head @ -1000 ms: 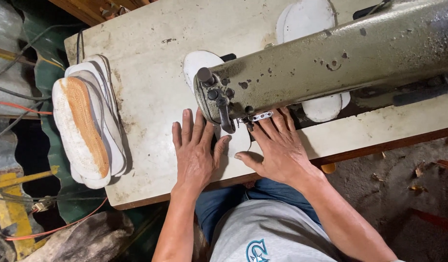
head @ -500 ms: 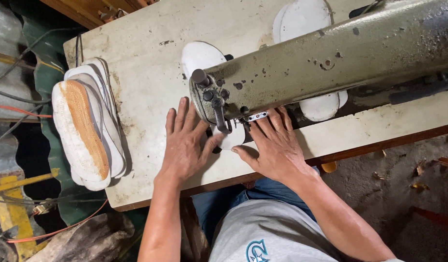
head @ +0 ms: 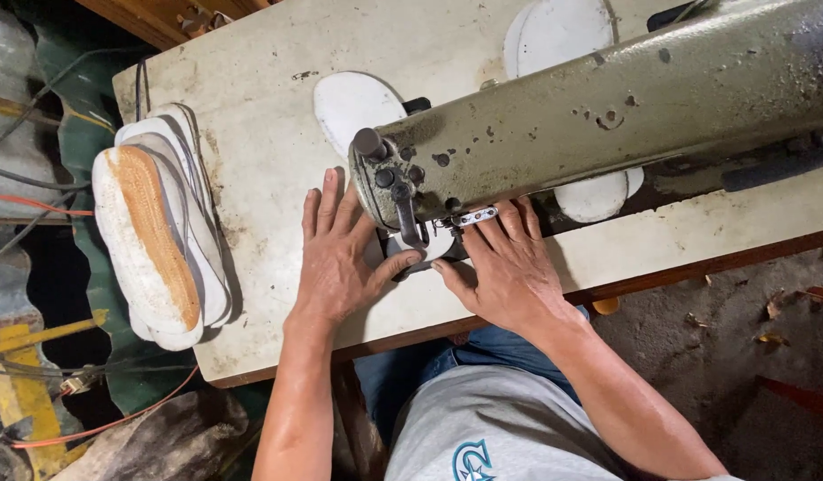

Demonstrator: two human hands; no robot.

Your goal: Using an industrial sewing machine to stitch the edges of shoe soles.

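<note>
Two hands: both flat, fingers spread, pressing down, grasping nothing
Left hand [head: 335, 263]: left of sewing machine [head: 589, 116] head, thumb toward needle
Right hand [head: 505, 267]: right of needle, fingers under machine arm
White sole [head: 353, 107]: beneath machine head, long axis running away from the person, both hands about equally near
Sole stack [head: 157, 240]: far left of machine, on table [head: 260, 178] edge
</note>
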